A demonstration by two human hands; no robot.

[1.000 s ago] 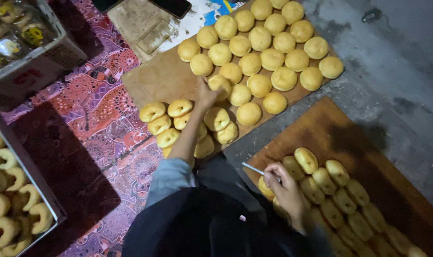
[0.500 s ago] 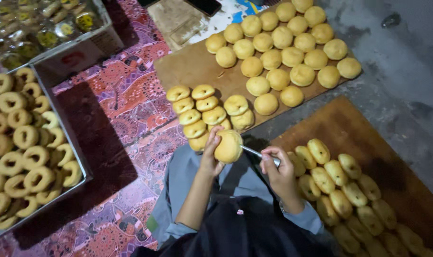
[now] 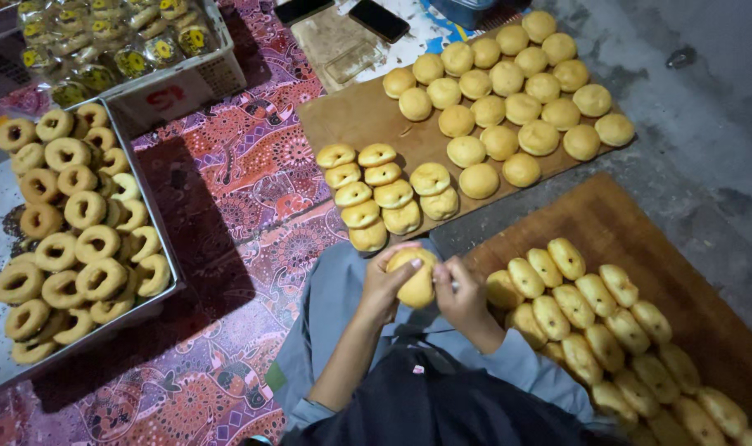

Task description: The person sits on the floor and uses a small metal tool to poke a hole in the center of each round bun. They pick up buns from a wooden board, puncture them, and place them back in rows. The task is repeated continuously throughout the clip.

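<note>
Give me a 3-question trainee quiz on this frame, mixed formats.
1. True or false: the left hand holds a ring-shaped pastry.
2. Where do the ring-shaped pastries lie? A) metal tray B) far wooden board C) near wooden board
3. Fill in: the right hand holds a thin ____ against the round bun.

Key:
1. False, it holds a round bun.
2. A
3. Tool; only a short, pale stretch shows at the fingers, so its kind cannot be told.

Grey-blue rolled sleeves, dark apron
</note>
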